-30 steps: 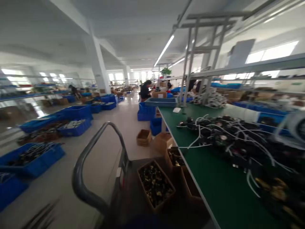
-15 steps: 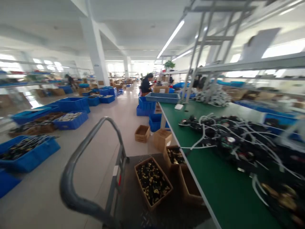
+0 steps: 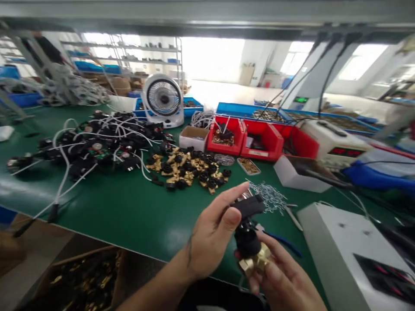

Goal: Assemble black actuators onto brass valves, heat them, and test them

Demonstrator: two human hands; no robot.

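Fitting before clip heap; parts pile left of heap, fan behind pile.

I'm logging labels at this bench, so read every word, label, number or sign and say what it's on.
None reads clearly.
White label on the middle red bin: too small, blurred.
Red display on the white device: blurred.
Green sign or display by the slanted pale post: too small.
Dark panel on the grey box: red markings blurred.
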